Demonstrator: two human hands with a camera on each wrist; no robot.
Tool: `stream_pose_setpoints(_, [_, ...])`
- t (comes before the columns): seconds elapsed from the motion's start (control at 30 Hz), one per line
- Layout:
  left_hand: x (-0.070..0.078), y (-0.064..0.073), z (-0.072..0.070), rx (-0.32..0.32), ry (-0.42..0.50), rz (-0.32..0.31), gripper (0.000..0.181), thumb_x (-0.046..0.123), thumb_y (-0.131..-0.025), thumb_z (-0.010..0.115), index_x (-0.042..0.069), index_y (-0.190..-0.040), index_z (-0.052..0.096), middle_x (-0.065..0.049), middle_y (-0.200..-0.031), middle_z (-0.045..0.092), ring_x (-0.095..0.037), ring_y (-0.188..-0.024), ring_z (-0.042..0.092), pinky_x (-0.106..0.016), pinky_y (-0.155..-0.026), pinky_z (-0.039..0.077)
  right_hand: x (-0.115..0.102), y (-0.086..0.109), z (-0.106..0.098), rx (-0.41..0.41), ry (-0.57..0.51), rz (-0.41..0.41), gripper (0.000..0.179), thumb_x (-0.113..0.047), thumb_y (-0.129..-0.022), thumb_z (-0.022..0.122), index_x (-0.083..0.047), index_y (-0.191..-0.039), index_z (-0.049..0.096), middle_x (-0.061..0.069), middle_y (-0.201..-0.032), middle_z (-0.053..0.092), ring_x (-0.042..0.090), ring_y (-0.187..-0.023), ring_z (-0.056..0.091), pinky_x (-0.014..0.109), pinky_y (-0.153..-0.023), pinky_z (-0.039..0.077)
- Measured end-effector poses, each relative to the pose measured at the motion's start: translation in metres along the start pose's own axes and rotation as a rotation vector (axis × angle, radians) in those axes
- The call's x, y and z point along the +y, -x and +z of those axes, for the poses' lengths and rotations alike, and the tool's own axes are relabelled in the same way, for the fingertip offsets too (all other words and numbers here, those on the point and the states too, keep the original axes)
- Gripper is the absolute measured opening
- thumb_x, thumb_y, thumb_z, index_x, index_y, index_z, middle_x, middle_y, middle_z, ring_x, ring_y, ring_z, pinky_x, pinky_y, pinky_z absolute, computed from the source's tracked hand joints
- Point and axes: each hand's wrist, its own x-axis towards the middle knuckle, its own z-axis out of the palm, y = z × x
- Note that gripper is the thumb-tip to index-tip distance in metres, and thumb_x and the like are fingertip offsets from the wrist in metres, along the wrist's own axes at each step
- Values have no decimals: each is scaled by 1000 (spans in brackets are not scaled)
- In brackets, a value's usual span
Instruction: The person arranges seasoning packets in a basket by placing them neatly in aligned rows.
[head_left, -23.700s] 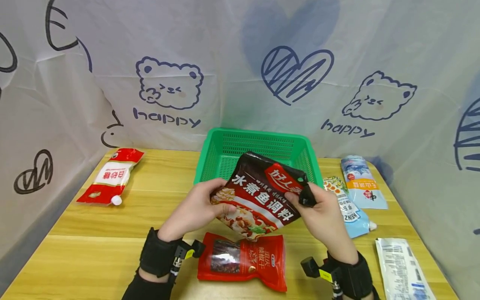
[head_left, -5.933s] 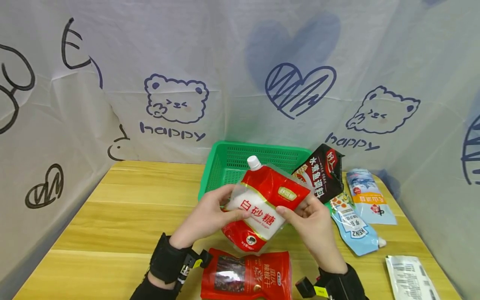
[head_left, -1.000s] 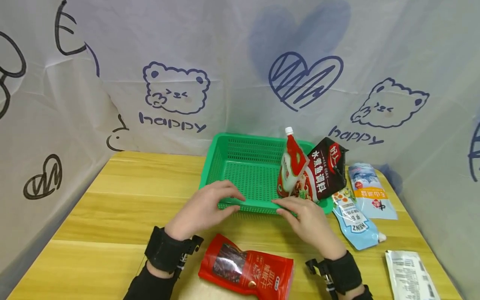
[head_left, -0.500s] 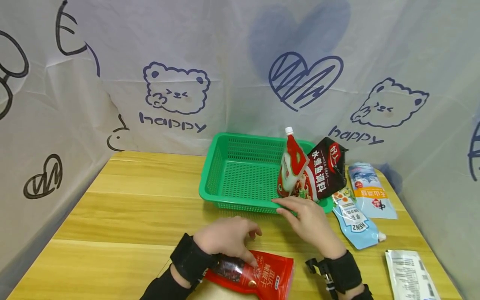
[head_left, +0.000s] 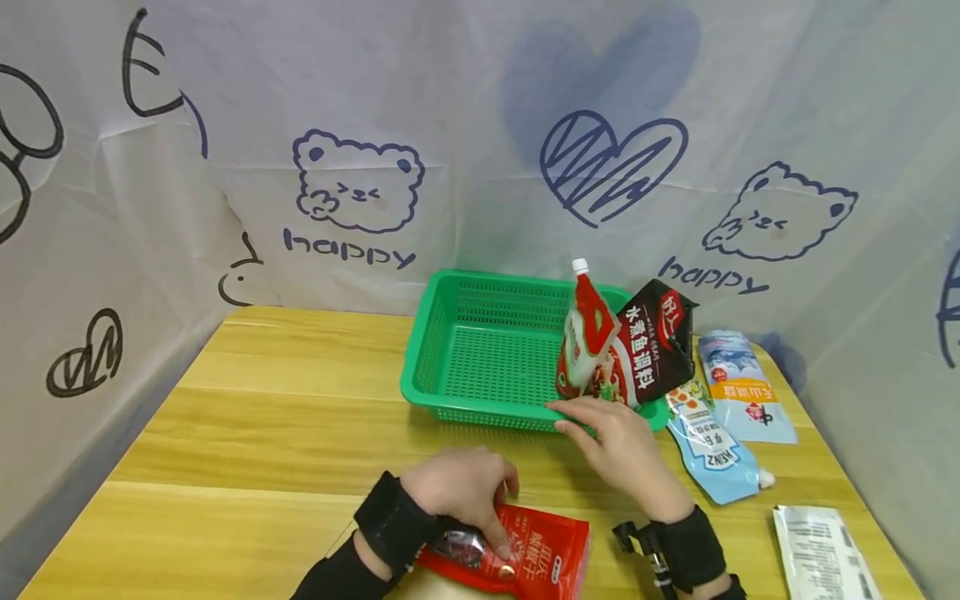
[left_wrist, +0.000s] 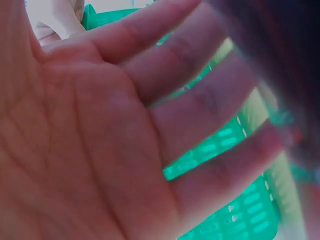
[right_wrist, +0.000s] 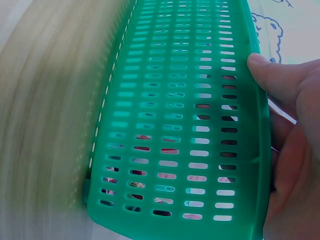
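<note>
Bent over a red bag of dried chillies (head_left: 551, 546) at the table's near side, my left hand (head_left: 465, 487) grips it, thumb on the printed face and fingers at its far edge. A blurred dark shape fills the upper right of the left wrist view beside the fingers. My right hand (head_left: 618, 442) holds the front rim of the green basket (head_left: 465, 407); the right wrist view has the thumb (right_wrist: 280, 77) outside and fingers behind the rim. Inside the basket's right end, a white-capped sugar pouch (head_left: 588, 333) stands against a dark fish-seasoning bag (head_left: 660, 342).
Right of the basket lie a blue Heinz pouch (head_left: 712, 454) with a white cap and a blue-and-orange salt bag (head_left: 742, 387). A silver packet (head_left: 821, 550) is near the right table edge. White printed cloth (head_left: 480, 192) hangs behind the table.
The seasoning bag, then the sugar pouch, went from my hands into the basket. In the last second my left hand left the rim and took hold of the chilli bag; the right stayed.
</note>
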Motion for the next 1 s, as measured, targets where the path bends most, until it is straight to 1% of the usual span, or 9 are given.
stream_pose_setpoints(0.17, [1,-2,1,-3,-24,32,56,41,-67,99,16,-112,77,12,-85,64,-5,-77,58,-24,-72,51,1,1,0,-1,0,3,31,-24,-98,74,-21,-129,75,3,-122,75,27,-105,73,48,-86,60])
stream_pose_setpoints(0.3, [2,-2,1,30,-43,70,46,37,-65,101,19,-98,73,12,-82,62,-7,-73,56,-24,-67,49,1,1,0,-5,-3,3,31,-24,-99,73,-21,-129,75,3,-122,75,26,-104,73,48,-86,60])
stream_pose_setpoints(0.37, [2,-2,0,45,-37,90,45,35,-65,101,21,-92,69,12,-79,60,-7,-70,55,-24,-64,47,1,0,0,-6,-6,5,31,-24,-99,73,-21,-129,75,3,-121,75,26,-104,73,48,-86,60])
stream_pose_setpoints(0.43, [2,-1,0,54,-28,107,45,32,-65,101,22,-90,66,13,-78,59,-6,-68,54,-23,-62,46,1,0,0,-6,-6,4,31,-23,-99,73,-21,-129,75,3,-122,75,26,-104,73,49,-86,60])
stream_pose_setpoints(0.6, [2,3,-4,80,5,152,45,27,-65,101,22,-91,64,15,-78,61,-3,-67,56,-21,-63,48,1,-1,1,0,-2,-2,30,-23,-99,73,-19,-129,75,3,-121,76,27,-105,73,49,-87,60])
stream_pose_setpoints(0.7, [2,7,-9,112,13,191,46,26,-66,101,21,-92,63,16,-79,61,-2,-68,56,-20,-64,48,2,0,1,-2,2,-1,30,-23,-99,73,-19,-128,75,3,-121,76,27,-105,73,49,-87,60])
stream_pose_setpoints(0.83, [0,14,-18,171,42,242,47,26,-68,99,20,-97,63,16,-83,62,-1,-72,56,-20,-68,49,2,0,0,-7,3,-3,30,-23,-99,73,-19,-129,75,3,-122,75,27,-105,73,47,-85,60])
stream_pose_setpoints(0.93, [-1,19,-26,226,77,260,46,28,-72,98,19,-102,65,15,-86,64,-1,-74,58,-21,-70,50,2,0,1,-4,-6,-9,31,-22,-99,73,-18,-129,75,3,-122,75,26,-103,73,46,-84,61])
stream_pose_setpoints(1.0, [-2,22,-30,274,84,263,44,30,-74,96,18,-105,66,14,-89,65,-2,-75,59,-22,-70,50,2,0,0,-5,-22,-10,31,-21,-98,73,-18,-129,74,3,-121,75,26,-102,73,46,-83,61])
